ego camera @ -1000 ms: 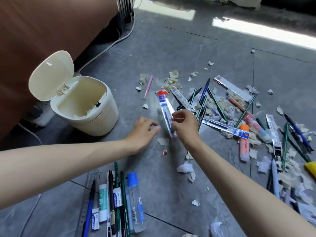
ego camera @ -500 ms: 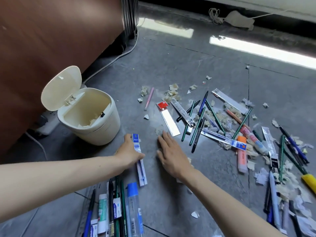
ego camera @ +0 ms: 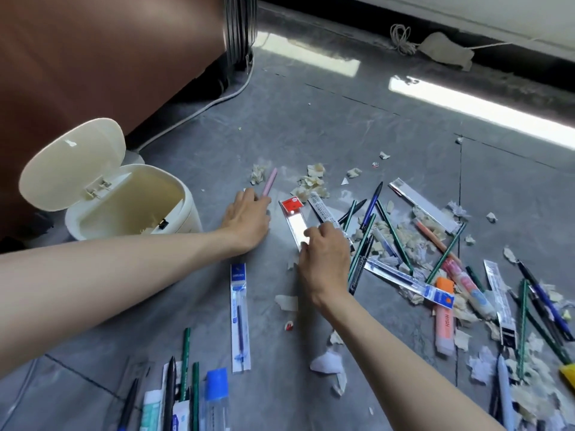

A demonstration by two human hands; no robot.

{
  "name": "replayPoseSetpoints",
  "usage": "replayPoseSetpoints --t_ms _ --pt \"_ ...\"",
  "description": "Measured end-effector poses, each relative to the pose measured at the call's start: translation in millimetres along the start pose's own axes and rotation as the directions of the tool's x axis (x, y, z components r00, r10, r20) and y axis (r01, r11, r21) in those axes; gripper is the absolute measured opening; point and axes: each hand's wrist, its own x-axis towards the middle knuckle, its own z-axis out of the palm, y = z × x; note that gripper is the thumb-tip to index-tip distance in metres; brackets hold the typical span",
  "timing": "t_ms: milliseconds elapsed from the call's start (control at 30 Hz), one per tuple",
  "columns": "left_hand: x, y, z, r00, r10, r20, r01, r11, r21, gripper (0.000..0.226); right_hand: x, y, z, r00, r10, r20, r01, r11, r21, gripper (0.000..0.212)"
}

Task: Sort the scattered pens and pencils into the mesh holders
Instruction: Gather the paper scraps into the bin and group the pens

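Blue-topped refill packet (ego camera: 239, 315) lies flat on the grey floor (ego camera: 311, 126), just past a row of pens (ego camera: 169, 393). Farther on, the right hand (ego camera: 326, 256) pinches the near end of a clear packet (ego camera: 294, 217) with a red top. The left hand (ego camera: 249, 217) touches a pink pen (ego camera: 269, 185); I cannot tell if it grips it.

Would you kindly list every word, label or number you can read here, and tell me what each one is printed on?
"HIGH", running along the peach highlighter; any further letters are unclear.
Blue-topped refill packet: white header print, too blurred to read.
Red-topped packet: no text legible.
Long printed packet: small print, unreadable.
Labelled items at the bottom edge: blurred.
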Motion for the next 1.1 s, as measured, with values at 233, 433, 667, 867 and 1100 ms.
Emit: replayPoseSetpoints --t_ms 233,433,667,867,1100 --pt "31.7 16.9 3.7 0.976 -0.215 -0.039 0.212 0.975 -0.072 0.033 48.5 30.5 -13.8 0.95 0.278 0.143 -0.288 0.956 0.052 0.018" --pt "-9.8 34.7 21.5 0.917 -0.384 0.108 0.394 0.83 -0.395 0.035 45.3 18.8 -9.9 0.911 0.349 0.218 -0.399 0.88 0.258 0.004" --pt "-23.9 40.8 13.0 0.933 -0.302 0.197 0.359 0.828 -0.43 0.046 38.2 9.1 -2.1 0.874 0.329 0.357 -0.412 0.892 0.185 0.045" --pt "-29.2 34.9 11.2 0.94 -0.141 0.31 0.272 0.859 -0.434 0.03 45.6 8.2 -6.2 0.811 0.372 0.451 -0.496 0.846 0.195 0.039" --pt "-28.4 36.3 6.1 0.914 -0.118 0.387 0.311 0.816 -0.488 0.037 41.1 13.0 -10.5 0.715 0.416 0.563 -0.588 0.792 0.162 0.036"
